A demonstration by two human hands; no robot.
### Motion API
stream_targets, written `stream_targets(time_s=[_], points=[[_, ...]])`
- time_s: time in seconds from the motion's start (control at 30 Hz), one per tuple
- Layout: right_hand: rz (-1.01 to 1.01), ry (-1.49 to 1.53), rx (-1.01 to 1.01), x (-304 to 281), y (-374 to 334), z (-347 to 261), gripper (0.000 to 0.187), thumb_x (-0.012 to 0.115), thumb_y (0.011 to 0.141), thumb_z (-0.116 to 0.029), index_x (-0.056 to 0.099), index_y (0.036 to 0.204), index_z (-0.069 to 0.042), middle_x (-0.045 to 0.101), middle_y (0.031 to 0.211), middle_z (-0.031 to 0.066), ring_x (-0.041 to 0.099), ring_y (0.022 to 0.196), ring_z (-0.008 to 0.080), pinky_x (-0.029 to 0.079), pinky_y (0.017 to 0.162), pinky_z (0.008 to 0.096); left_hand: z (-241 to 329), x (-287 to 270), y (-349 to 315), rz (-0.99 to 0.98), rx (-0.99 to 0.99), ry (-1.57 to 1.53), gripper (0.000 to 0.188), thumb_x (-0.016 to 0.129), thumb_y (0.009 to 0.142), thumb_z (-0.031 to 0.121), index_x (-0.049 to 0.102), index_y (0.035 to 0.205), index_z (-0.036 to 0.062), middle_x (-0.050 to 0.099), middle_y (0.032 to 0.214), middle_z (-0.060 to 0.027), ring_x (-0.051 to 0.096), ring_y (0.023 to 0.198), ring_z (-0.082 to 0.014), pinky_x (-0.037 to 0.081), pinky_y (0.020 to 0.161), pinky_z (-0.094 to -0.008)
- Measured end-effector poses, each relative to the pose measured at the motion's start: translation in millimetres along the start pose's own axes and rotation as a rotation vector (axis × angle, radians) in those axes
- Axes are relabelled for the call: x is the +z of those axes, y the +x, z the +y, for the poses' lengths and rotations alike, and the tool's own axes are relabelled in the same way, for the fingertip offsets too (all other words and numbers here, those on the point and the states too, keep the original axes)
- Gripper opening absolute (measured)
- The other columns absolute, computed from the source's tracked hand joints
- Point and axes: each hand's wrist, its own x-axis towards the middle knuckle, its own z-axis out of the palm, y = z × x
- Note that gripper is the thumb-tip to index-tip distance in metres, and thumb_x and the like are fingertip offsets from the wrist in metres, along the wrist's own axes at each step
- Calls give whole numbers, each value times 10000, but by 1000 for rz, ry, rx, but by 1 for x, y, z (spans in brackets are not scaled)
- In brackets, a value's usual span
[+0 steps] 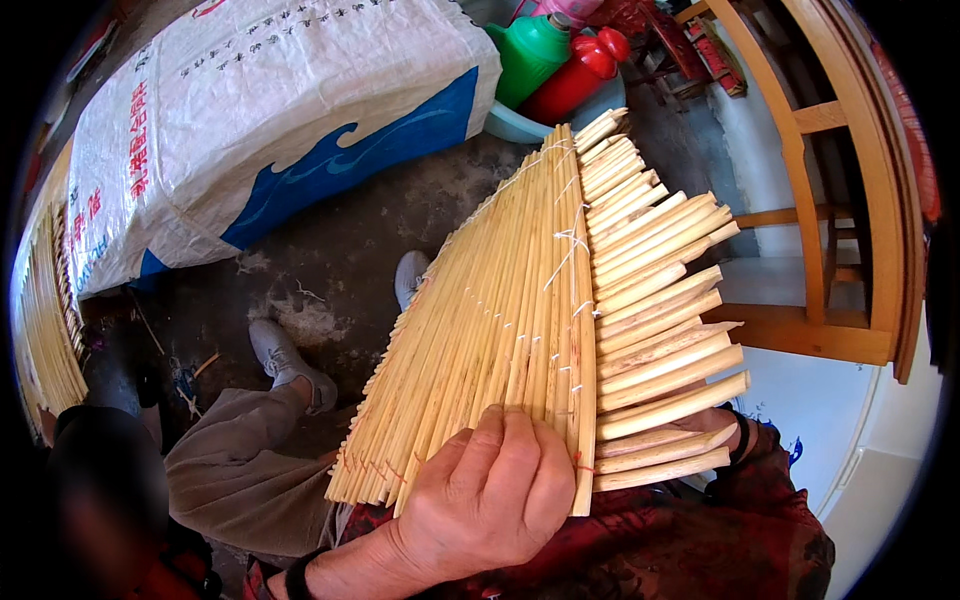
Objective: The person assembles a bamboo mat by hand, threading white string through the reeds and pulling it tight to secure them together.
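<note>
Stalk panel [490, 330], steadied at near end.
Left hand [490, 485] grip clamps it, likely against shifting; right hand [712, 419] mostly hidden behind panel's right-side stalks [675, 405], grip can't be made out.

Left hand [495, 485] curled, knuckles up; right hand [710, 419] mostly hidden, grip unclear.

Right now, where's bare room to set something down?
Best patch: mostly bare dark floor between the white sack cover and the stick mat, beyond the shoes. Crowded: the light-blue basin with its green flask and red flask, the floor left of the shoes with tangled string, and the mat under the left hand.
</note>
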Motion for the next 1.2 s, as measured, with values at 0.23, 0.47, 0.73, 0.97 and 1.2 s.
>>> stream_targets(time_s=[0.23,0.47,0.73,0.97,1.2], points=[[-11,-8,-21,0,3,1,357,577,747,-71,564,1101,-27,556,1097,169,512,1033,345,418,869,384,-1,3,-1,-19,49,49,164,574,800,150,543,822,-9,574,762,-136,614,667,-208,492,508,-250],[-33,-59,-159,9,26,5,356,573,741,-66,564,1095,-28,559,1085,171,513,1026,349,422,863,384,0,3,0,1,-3,55,165,570,802,154,534,842,-3,570,787,-127,611,674,-210,497,528,-259],[-17,-196,-339,15,40,4,355,568,735,-60,565,1088,-28,562,1071,174,515,1018,354,426,855,384,10,-9,7,53,18,78,293,630,696,56,494,920,-75,518,806,-181,544,644,-281,492,562,-386],[0,-317,-469,15,52,6,299,564,768,-67,570,1065,-31,583,1032,164,556,956,349,438,839,391,7,1,14,137,-45,183,124,524,749,32,484,856,-15,511,712,-121,533,595,-212,487,601,-356],[-94,138,-322,11,51,6,234,560,795,-4,607,1024,-13,585,1081,164,538,1054,331,412,902,375,5,6,9,121,-10,156,118,522,748,28,487,848,-22,516,715,-132,554,611,-231,501,591,-348]])
